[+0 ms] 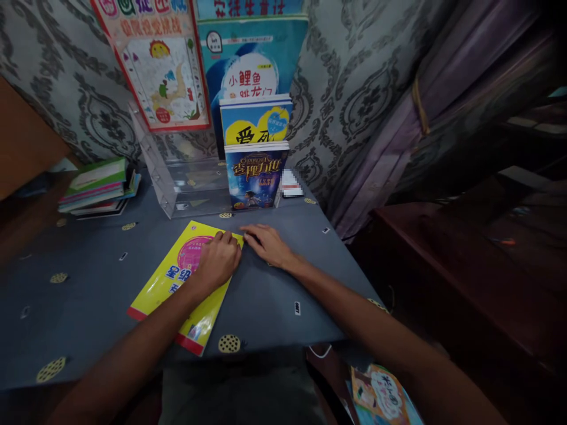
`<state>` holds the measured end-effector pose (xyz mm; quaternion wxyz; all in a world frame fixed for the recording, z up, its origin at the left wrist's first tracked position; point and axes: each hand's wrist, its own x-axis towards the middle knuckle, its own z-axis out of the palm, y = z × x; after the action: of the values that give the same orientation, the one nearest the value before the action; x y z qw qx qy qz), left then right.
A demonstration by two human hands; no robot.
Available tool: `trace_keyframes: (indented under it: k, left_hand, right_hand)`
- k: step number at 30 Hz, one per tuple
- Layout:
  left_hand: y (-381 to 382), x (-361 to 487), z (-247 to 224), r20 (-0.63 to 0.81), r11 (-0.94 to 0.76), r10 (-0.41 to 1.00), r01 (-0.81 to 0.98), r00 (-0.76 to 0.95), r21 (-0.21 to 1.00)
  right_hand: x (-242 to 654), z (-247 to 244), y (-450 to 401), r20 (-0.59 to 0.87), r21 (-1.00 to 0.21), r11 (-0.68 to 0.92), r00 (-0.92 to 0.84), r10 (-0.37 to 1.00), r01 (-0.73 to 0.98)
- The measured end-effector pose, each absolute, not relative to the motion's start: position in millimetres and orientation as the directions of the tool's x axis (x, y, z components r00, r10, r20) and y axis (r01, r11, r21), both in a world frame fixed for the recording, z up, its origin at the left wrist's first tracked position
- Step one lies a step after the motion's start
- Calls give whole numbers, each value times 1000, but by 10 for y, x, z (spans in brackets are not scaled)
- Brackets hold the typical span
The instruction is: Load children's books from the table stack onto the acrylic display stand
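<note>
A yellow book (155, 284) with a pink circle and red bottom edge lies flat and slanted on the table. My left hand (220, 258) rests on its upper right part, with the fingers curled down at the book's right edge; the fingertips are hidden. Just beyond the book's top right corner, my right hand (269, 245) lies low over the table with its fingers stretched toward that corner. Whether they touch the book I cannot tell. Behind both hands, a blue book (254, 180) stands upside down in the front tier of a clear stepped rack (153, 159).
More books, including a teal book (283, 56) and a red-bordered book (177, 77), stand higher on the rack. At the left is a book stack (100, 186). A colourful book (383, 395) lies below the table's front edge. A purple curtain (376, 153) hangs at right.
</note>
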<state>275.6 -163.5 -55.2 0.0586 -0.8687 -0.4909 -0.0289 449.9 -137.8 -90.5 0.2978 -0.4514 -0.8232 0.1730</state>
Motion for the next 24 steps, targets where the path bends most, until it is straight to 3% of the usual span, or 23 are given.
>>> trace_keyframes:
  k: [3,8,14,24]
  left_hand:
    - [-1623,2672,-545,84,-569,816,820,573,-64]
    - [-1716,2249,-606,93,-715,699,691,709,109]
    - [-1882,1810,-794,106,-641,768,758,632,124]
    - [-1560,1672,-853,169,-526,847,842,504,123]
  right_hand:
    - [4466,-878,-1421,307,-500,530,-432,848,685]
    - [4382,-829,-1569,243,-417,502,-439,865,758]
    - [4195,-881,-1568,264,-406,610,-552,791,680]
    - [3801,-875,-1071,252,-334,621,-567,784,709]
